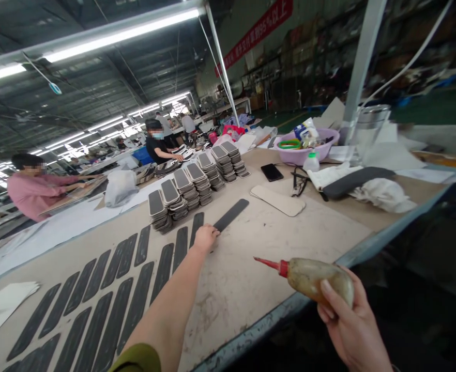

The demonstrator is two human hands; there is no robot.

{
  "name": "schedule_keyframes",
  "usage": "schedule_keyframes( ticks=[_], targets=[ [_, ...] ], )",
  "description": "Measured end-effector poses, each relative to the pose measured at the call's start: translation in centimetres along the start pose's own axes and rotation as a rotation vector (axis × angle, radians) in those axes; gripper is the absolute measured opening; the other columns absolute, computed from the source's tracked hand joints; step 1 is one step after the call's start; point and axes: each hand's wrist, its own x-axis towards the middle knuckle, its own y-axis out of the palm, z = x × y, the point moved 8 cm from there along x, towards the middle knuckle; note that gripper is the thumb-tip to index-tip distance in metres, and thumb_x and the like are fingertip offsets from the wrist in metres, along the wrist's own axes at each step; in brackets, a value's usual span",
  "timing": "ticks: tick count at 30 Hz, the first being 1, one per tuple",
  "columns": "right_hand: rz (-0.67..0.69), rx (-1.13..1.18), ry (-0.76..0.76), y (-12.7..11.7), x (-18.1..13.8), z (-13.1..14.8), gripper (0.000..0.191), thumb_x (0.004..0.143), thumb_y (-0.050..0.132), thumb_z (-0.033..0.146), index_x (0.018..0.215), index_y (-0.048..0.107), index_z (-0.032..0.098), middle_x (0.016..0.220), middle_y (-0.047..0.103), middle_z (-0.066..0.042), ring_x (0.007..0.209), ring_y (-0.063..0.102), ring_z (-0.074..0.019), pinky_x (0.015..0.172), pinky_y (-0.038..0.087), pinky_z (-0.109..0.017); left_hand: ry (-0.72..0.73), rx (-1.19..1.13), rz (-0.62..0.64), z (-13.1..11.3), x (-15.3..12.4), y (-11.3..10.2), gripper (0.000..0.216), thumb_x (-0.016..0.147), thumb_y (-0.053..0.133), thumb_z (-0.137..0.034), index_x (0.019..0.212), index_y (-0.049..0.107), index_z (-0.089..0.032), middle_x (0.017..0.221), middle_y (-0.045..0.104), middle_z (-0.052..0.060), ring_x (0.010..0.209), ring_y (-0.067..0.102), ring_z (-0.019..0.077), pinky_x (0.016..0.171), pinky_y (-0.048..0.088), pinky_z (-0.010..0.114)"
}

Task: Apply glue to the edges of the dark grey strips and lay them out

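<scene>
I'm watching the left hand (pixel 205 239) pinching a dark strip (pixel 231 215), the right hand (pixel 352 318) gripping a squeeze bottle (pixel 315 280). Over-squeezing would be risking drips on the table (pixel 247 274).

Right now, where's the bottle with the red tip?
In the head view, the bottle is at lower right, held in the right hand by the near table edge, its red tip pointing left.

Factory workshop: long worktable (pixel 243 279), stacks of cut pieces (pixel 197 178), overhead tube lights (pixel 123 35), red banner (pixel 257 35), co-workers (pixel 34 194).
</scene>
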Motion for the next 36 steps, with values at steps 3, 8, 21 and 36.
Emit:
schedule_keyframes(
  ticks=[3, 8, 21, 36],
  targets=[
    [0.010, 0.011, 0.006, 0.0, 0.0, -0.2, 0.057, 0.063, 0.082, 0.032, 0.111, 0.052, 0.030, 0.076, 0.047, 0.005, 0.050, 0.035, -0.0057, 0.035, 0.034, -0.015, 0.024, -0.010, 0.004, 0.1, 0.0, -0.1, 0.026, 0.090, 0.049, -0.028, 0.093, 0.073, -0.021, 0.098, 0.068, 0.005, 0.094, 0.061, 0.0147, 0.084, 0.044, 0.022],
    [0.009, 0.018, -0.017, -0.3, 0.0, -0.1, 0.055, 0.063, 0.082, 0.031, 0.110, 0.053, 0.029, 0.079, 0.048, 0.004, 0.053, 0.037, -0.0062, 0.037, 0.035, -0.015, 0.060, -0.005, -0.018, -1.5, -0.6, -0.5, 0.024, 0.088, 0.048, -0.020, 0.084, 0.071, -0.014, 0.093, 0.066, 0.011, 0.093, 0.061, 0.0196, 0.083, 0.045, 0.028],
    [0.067, 0.055, -0.056, 0.0, -0.3, 0.3, 0.053, 0.066, 0.081, 0.029, 0.110, 0.052, 0.029, 0.080, 0.048, 0.004, 0.053, 0.038, -0.0058, 0.037, 0.034, -0.014, 0.296, -0.300, -0.087, -10.8, -10.6, 0.1, 0.021, 0.088, 0.054, -0.022, 0.072, 0.068, -0.018, 0.076, 0.066, 0.002, 0.075, 0.061, 0.0145, 0.070, 0.045, 0.023],
    [0.050, 0.125, -0.144, -0.6, -0.4, 1.3, 0.049, 0.067, 0.079, 0.024, 0.106, 0.051, 0.030, 0.082, 0.047, 0.005, 0.048, 0.041, -0.0043, 0.036, 0.035, -0.015, 0.291, -0.036, -0.631, -6.8, -18.8, -8.4, 0.018, 0.091, 0.048, -0.021, 0.076, 0.056, -0.017, 0.081, 0.060, 0.006, 0.077, 0.057, 0.0182, 0.069, 0.046, 0.030]
  ],
)
